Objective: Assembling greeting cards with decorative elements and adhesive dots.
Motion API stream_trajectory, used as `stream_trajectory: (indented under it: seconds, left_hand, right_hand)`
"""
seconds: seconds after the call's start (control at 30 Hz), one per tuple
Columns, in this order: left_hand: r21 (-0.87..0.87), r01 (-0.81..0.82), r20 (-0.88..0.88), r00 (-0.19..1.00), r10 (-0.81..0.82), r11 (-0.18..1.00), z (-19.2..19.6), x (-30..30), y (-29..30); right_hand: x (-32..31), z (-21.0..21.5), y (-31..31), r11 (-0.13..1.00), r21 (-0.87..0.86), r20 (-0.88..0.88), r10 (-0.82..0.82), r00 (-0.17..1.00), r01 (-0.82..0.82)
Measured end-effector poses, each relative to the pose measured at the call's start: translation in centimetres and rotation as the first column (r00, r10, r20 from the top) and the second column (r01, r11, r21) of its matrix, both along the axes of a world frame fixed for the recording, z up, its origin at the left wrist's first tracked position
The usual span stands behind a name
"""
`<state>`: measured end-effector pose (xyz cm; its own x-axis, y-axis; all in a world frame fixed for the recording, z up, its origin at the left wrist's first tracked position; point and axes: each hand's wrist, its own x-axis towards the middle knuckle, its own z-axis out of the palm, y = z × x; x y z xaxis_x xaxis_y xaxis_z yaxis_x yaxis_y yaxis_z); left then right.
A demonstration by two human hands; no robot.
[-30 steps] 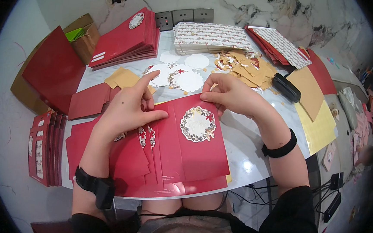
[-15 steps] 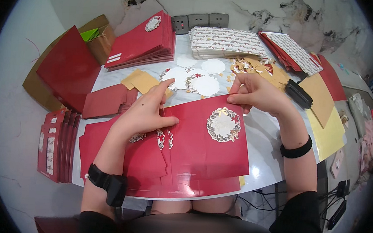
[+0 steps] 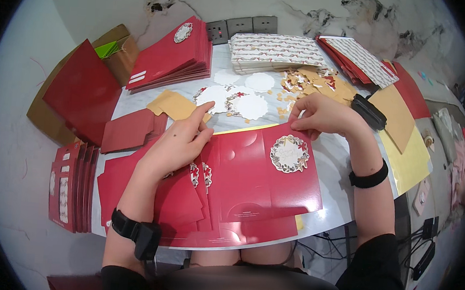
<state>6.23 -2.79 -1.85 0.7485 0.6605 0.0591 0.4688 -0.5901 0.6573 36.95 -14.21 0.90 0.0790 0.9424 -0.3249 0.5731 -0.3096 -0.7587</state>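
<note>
My right hand (image 3: 328,118) pinches the top right corner of a large glossy red card sheet (image 3: 243,181). A round wreath label (image 3: 289,154) with a pale centre sits on the sheet's right part. My left hand (image 3: 174,143) lies over the left end of the sheet and the red sheets beneath, its fingers stretched out and thumb apart. Under that hand, several overlapping red sheets (image 3: 177,203) show edges of more wreath labels (image 3: 207,175). Just beyond its fingertips lie round white wreath cut-outs (image 3: 249,104) and tan paper pieces (image 3: 173,105).
Stacked red folders (image 3: 165,59) and patterned white boards (image 3: 277,48) stand at the back. Paper scraps (image 3: 307,83) and a black case (image 3: 368,112) lie right of centre. At left are dark red envelopes (image 3: 128,129), standing red packs (image 3: 73,188) and a cardboard box (image 3: 123,56).
My right hand has moved slightly right, pulling the red sheet right and tilting its right end downward. My left hand stays over the stack, its thumb drawn nearer the fingers.
</note>
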Motion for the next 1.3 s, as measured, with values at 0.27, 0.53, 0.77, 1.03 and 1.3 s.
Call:
stream_trajectory:
  seconds: [0.27, 0.53, 0.77, 1.03, 1.3]
  left_hand:
    - [-0.036, 0.008, -0.041, 0.999, -0.010, 0.999, 0.2, 0.2, 0.1]
    - [-0.089, -0.059, 0.184, 0.980, 0.075, 0.994, 1.7, 0.0, -0.1]
    - [-0.047, -0.085, 0.322, 0.942, 0.096, 0.995, 0.9, -0.2, 0.2]
    - [-0.412, 0.225, 0.463, 0.886, -0.010, 0.883, -0.2, 1.1, -0.3]
    - [-0.716, 0.381, 0.574, 0.798, 0.182, 0.586, -0.3, 1.5, -2.0]
  right_hand:
    - [0.4, -0.2, 0.1, 0.999, -0.031, 0.020, 0.021, 1.000, -0.020]
    - [-4.6, -1.0, 0.2, 0.985, 0.172, -0.295, 0.066, 0.953, -0.015]
    - [-12.2, -4.1, 0.2, 0.908, 0.386, -0.348, 0.309, 0.885, -0.165]
    - [-8.1, -3.9, 1.8, 0.584, 0.811, 0.016, -0.047, 0.999, 0.014]
    - [-9.0, -3.4, 0.8, 0.320, 0.903, 0.350, -0.156, 0.924, -0.288]
